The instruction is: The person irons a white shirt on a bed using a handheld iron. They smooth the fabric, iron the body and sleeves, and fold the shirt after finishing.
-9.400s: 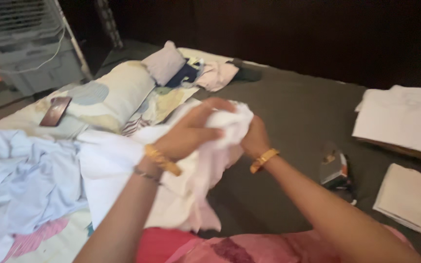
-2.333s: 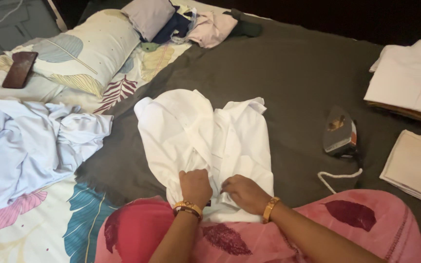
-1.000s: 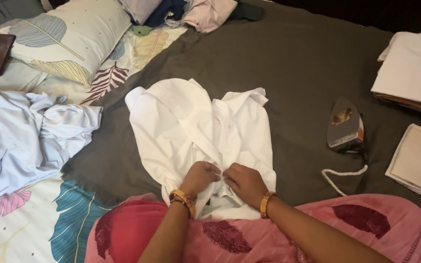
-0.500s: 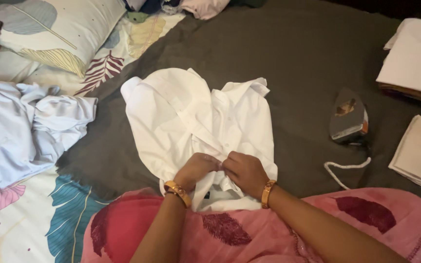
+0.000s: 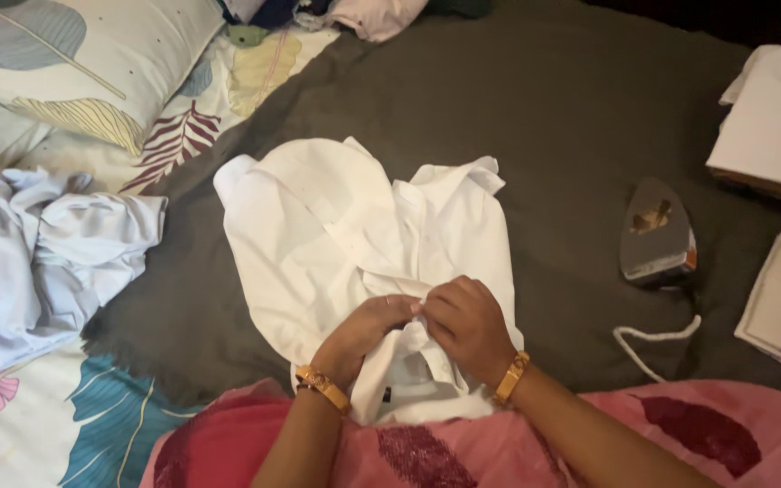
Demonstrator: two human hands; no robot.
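Pinching the collar of the white shirt [image 5: 363, 235] in the lower middle of the frame, the left hand [image 5: 361, 333] and right hand [image 5: 465, 323] seem to be buttoning it, which needs fine fingers.

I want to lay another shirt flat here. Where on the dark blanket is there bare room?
The widest bare patch of dark blanket lies beyond the white shirt, between the clothes pile and the iron. A narrower strip lies between shirt and iron. It is crowded left, by the crumpled pale blue cloth, and right, by the folded white stacks.
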